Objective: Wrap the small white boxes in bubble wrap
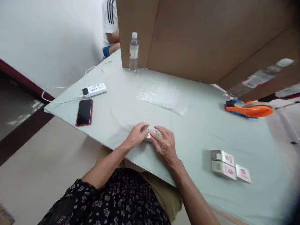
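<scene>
One small box (147,137) sits at the near edge of the bench (192,137), roughly mid-width, between the two hands. Left hand (137,135) has its fingers closed on the box's left end, thumb on top, index along the far side. Right hand (166,144) is over the right end: fingers bent and touching the box; can't tell if they grip or just press. Hands cover most of the box, print unreadable.

Bench has a pale green cover. Clear plastic sheet (167,97) lies flat beyond the hands. Far left: white power strip (97,89) with a black plug (85,91) and a white cable (59,87); red-edged phone (84,112) lies face up just nearer. Brown cardboard panel (187,40) stands along the far side. Water bottle (133,53) is upright in front of its left part; second bottle (263,76) is at the far right, slanted in view, blurred. Orange tool (255,110) is just nearer than that bottle, also blurred. Three cartons (223,169) with pink print are grouped near right, well apart from the hands. Another person's white sleeve (111,18) shows past the panel's left edge.
</scene>
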A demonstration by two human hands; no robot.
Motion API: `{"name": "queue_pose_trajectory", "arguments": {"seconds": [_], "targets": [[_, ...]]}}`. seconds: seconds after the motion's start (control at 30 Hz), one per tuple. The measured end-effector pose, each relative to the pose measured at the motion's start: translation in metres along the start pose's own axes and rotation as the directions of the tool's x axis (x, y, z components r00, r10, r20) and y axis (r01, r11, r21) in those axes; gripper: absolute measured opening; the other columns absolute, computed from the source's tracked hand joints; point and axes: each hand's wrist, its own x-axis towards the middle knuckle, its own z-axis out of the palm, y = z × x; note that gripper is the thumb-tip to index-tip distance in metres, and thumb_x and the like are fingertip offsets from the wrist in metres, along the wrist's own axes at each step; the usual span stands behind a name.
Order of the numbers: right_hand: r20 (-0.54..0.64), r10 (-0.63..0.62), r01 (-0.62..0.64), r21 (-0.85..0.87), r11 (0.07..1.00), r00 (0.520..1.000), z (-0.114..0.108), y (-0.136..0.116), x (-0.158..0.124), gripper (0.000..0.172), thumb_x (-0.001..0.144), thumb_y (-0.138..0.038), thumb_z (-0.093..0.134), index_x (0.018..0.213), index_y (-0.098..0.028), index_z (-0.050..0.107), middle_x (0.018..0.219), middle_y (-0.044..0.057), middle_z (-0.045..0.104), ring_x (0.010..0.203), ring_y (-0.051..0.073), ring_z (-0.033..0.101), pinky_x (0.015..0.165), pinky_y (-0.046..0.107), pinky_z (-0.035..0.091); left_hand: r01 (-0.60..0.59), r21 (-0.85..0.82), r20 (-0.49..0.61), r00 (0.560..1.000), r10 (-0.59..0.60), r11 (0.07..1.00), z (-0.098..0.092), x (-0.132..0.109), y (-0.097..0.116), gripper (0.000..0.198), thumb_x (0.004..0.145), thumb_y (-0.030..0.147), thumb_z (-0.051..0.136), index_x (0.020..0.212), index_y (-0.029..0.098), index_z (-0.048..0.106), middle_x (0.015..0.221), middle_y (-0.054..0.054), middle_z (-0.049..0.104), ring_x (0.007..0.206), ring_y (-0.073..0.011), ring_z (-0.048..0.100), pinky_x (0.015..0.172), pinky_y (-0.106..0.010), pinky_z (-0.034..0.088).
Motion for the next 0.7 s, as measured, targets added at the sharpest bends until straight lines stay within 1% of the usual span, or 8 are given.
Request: {"name": "queue_pose_trajectory", "arguments": {"seconds": [0.1,0.17,0.23,0.3,0.37,0.43,0.53,0.7], "targets": [[-0.011,0.05,-0.049,0.058,0.997,0.999,0.001,-0.001,-0.004,0.016,0.094,-0.027,0.059,0.106,-0.026,0.071,0.128,0.009,0.066,0.117,0.026,0.061,0.094,0.044,0.047,0.009,-0.036,-0.002,1.0,-0.009,0.999,0.001,-0.002,0.0,0.04,0.084,0.017,0.053,0.123,0.01,0.064,0.109,-0.01,0.071,0.095,-0.0181,0.065,0.09,-0.03,0.051],[-0.018,0.119,-0.116,0.134,0.984,0.993,-0.002,0.001,-0.006,0.016,0.094,-0.03,0.059,0.105,-0.027,0.071,0.129,0.009,0.066,0.117,0.026,0.062,0.095,0.044,0.048,0.023,-0.064,0.001,1.0,-0.023,0.998,0.001,-0.002,0.001,0.039,0.085,0.019,0.053,0.121,0.011,0.064,0.104,-0.008,0.071,0.089,-0.0169,0.065,0.084,-0.028,0.052],[-0.02,0.209,-0.2,0.216,0.956,0.978,-0.007,0.004,-0.007,0.02,0.095,-0.034,0.059,0.109,-0.027,0.07,0.129,0.01,0.066,0.119,0.026,0.062,0.097,0.044,0.049,0.038,-0.092,0.004,0.999,-0.038,0.995,0.001,-0.003,0.001,0.037,0.085,0.02,0.054,0.118,0.012,0.065,0.097,-0.007,0.072,0.082,-0.0156,0.064,0.078,-0.026,0.052],[0.006,0.263,-0.255,0.265,0.93,0.965,-0.012,0.01,-0.005,0.027,0.094,-0.037,0.059,0.119,-0.027,0.066,0.131,0.01,0.065,0.123,0.027,0.06,0.1,0.046,0.048,0.043,-0.105,0.008,0.999,-0.042,0.994,0.001,-0.003,0.001,0.034,0.085,0.021,0.054,0.115,0.012,0.067,0.091,-0.006,0.071,0.077,-0.0146,0.063,0.074,-0.025,0.051],[0.067,0.257,-0.265,0.288,0.92,0.964,-0.014,0.015,-0.002,0.036,0.093,-0.04,0.06,0.127,-0.027,0.062,0.133,0.01,0.065,0.126,0.028,0.058,0.102,0.048,0.047,0.035,-0.103,0.004,0.999,-0.035,0.994,0.002,-0.004,0.002,0.032,0.085,0.021,0.053,0.112,0.011,0.068,0.086,-0.005,0.07,0.074,-0.0142,0.063,0.071,-0.024,0.05],[0.145,0.224,-0.258,0.302,0.918,0.964,-0.012,0.019,0.002,0.041,0.092,-0.041,0.06,0.13,-0.027,0.06,0.133,0.01,0.065,0.126,0.028,0.058,0.103,0.049,0.047,0.02,-0.093,-0.002,1.0,-0.02,0.996,0.002,-0.004,0.002,0.031,0.085,0.021,0.054,0.11,0.012,0.069,0.085,-0.004,0.07,0.074,-0.0141,0.062,0.07,-0.024,0.049],[0.215,0.173,-0.23,0.278,0.933,0.961,-0.007,0.018,0.006,0.034,0.093,-0.039,0.058,0.124,-0.027,0.065,0.132,0.01,0.065,0.123,0.028,0.059,0.1,0.048,0.048,-0.002,-0.082,-0.009,1.0,0.001,0.997,0.002,-0.003,0.0,0.029,0.084,0.021,0.054,0.107,0.012,0.069,0.086,-0.004,0.07,0.075,-0.0139,0.062,0.069,-0.023,0.049],[0.153,0.067,-0.078,0.068,0.995,0.986,-0.006,0.004,0.007,0.023,0.096,-0.03,0.055,0.114,-0.025,0.069,0.13,0.01,0.066,0.124,0.028,0.058,0.098,0.046,0.045,-0.011,-0.066,-0.01,1.0,0.01,0.998,0.003,0.0,-0.003,0.027,0.084,0.02,0.055,0.106,0.012,0.07,0.091,-0.006,0.071,0.079,-0.0143,0.062,0.07,-0.023,0.049]]}}
